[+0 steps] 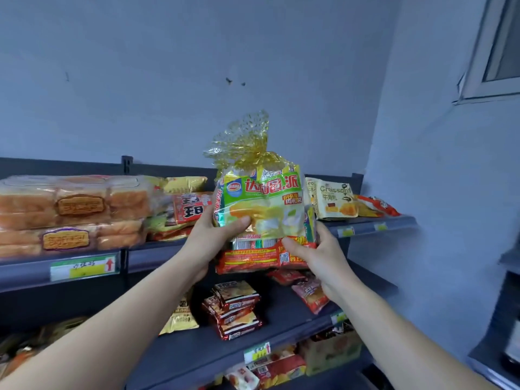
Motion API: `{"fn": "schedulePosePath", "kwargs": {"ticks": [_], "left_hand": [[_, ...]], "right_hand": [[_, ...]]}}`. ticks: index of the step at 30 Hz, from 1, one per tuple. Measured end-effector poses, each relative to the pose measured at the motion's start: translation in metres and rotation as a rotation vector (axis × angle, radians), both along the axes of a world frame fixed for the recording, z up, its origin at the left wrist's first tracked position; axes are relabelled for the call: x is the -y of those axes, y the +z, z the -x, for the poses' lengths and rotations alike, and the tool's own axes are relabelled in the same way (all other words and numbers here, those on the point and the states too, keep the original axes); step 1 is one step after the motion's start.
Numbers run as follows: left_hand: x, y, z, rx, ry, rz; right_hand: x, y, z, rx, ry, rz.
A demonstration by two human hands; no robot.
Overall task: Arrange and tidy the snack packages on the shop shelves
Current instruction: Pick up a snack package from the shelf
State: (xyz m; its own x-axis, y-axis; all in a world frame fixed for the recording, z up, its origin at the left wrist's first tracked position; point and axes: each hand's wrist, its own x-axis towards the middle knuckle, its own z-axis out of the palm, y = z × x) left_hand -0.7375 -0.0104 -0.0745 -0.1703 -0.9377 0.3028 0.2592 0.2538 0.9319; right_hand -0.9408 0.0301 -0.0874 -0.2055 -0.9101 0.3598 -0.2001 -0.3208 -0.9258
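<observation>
Between both hands, green-and-red plastic snack bag (260, 218) with gold tied top, held upright: left hand (209, 237) and right hand (315, 254) clamp its sides. Not shelved yet; loose red packets (306, 291) below right hand untidied.

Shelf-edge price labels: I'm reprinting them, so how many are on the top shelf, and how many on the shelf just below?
Top shelf labels: 3
Second shelf labels: 2
Total: 5
</observation>
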Motion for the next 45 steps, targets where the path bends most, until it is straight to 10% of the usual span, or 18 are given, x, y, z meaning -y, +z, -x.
{"fn": "schedulePosePath", "kwargs": {"ticks": [15, 32, 41, 45], "left_hand": [[0.172, 0.01, 0.117, 0.56, 0.269, 0.437], [0.244, -0.021, 0.191, 0.948, 0.571, 0.295], [0.193, 0.009, 0.186, 1.428, 0.934, 0.353], [0.167, 0.027, 0.134, 1.666, 1.008, 0.107]], "right_hand": [[0.188, 0.01, 0.119, 0.019, -0.092, 0.016], [0.297, -0.013, 0.191, -0.356, -0.004, -0.142], [0.288, -0.012, 0.166, -0.712, -0.319, 0.681], [0.287, -0.013, 0.151, -0.712, -0.212, 0.738]]}}
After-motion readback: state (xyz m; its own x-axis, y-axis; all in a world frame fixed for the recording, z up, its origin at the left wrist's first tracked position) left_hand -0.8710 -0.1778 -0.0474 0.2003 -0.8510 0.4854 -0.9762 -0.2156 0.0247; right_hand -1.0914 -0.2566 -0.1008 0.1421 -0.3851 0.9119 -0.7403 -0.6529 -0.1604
